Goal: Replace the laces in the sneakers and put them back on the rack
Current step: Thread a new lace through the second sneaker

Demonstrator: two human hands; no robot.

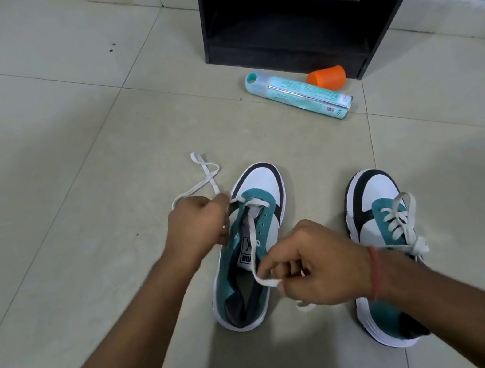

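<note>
Sneakers stand side by side on the tiled floor [35, 155], toes pointing toward the black rack [295, 12] at the far edge of the floor. The left sneaker [255, 246] — teal, white and black — has only the lowest eyelets threaded with a white lace [252, 237]. One end of this lace runs out to the left and lies in a loose loop on the tiles beyond the toe; the other end runs down over the tongue toward the heel. The left hand [199, 223] is beside the sneaker's left side near the lowest eyelets, its fingers curled and pinching the lace there. The right hand [317, 268] hovers over the opening of the same sneaker and pinches the near end of the lace between thumb and forefinger, the tip of the lace sticking out to the left. A red thread band [375, 274] is around the right wrist. The right sneaker [380, 240] stands well apart to the right, fully laced and tied with a bow, and the right forearm covers part of its heel. Near the foot of the rack a light blue spray can [300, 94] lies on its side, and just beside it an orange cap [328, 78] lies touching or almost touching it.
</note>
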